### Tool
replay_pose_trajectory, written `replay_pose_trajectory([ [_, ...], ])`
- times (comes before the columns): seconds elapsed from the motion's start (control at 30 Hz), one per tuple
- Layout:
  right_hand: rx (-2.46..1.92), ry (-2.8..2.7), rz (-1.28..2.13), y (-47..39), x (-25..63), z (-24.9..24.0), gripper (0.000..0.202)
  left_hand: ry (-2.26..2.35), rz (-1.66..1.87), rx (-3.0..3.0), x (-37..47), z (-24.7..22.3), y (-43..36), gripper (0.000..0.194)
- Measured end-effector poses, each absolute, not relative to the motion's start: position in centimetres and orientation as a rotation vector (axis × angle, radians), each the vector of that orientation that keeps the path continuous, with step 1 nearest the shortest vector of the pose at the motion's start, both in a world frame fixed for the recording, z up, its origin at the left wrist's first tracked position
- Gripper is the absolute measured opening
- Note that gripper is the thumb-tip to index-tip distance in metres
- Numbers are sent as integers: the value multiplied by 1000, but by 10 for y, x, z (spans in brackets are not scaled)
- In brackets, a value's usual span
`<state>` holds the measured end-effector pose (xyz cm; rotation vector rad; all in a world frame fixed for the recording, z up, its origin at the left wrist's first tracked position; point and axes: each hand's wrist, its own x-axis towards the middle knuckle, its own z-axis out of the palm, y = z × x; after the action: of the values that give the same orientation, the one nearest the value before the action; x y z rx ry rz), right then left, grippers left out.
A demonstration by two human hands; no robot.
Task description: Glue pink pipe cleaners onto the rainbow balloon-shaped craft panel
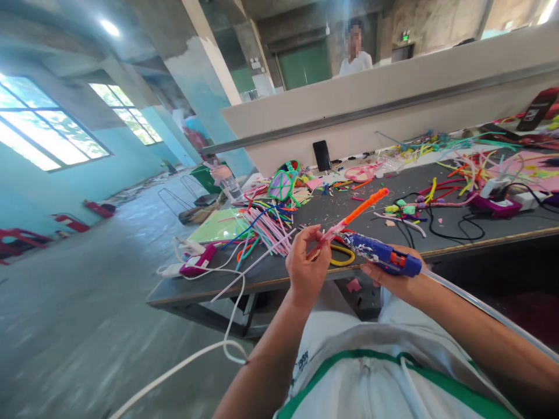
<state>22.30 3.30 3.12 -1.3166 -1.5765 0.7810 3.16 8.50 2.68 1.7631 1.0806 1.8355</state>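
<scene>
Between the fingertips of my left hand (309,254) is a pipe cleaner piece (365,207), pink near the fingers and fuzzy orange toward its far end, which points up and right. My right hand (399,282) is wrapped round a blue hot glue gun (379,251) with a clear glue stick running out of its back. The gun's nozzle, smeared with whitish glue, is right by the pink part; I cannot tell whether it touches. A yellow loop (343,256) lies on the table behind the nozzle. Left of my left hand a bundle of pastel pipe cleaners (267,230) fans out.
A purple-and-white power strip (198,261) with white cables sits at the table's left corner, and another power strip (495,203) at the right. A phone (322,155) leans against the divider. A person (356,61) is beyond it.
</scene>
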Motion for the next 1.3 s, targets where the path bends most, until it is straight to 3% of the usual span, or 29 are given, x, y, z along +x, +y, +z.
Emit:
replay_pose_trajectory([
  [0.9,-1394,-1561,701,13,227,40,24,1138,1832,1951,39,22,82,30],
  [1.17,-1216,-1651,769,5,252,20,19,1023,1885,2401,32,11,78,36],
  [1.3,-1211,-1616,852,-15,273,16,24,838,1875,2674,28,-4,72,51],
])
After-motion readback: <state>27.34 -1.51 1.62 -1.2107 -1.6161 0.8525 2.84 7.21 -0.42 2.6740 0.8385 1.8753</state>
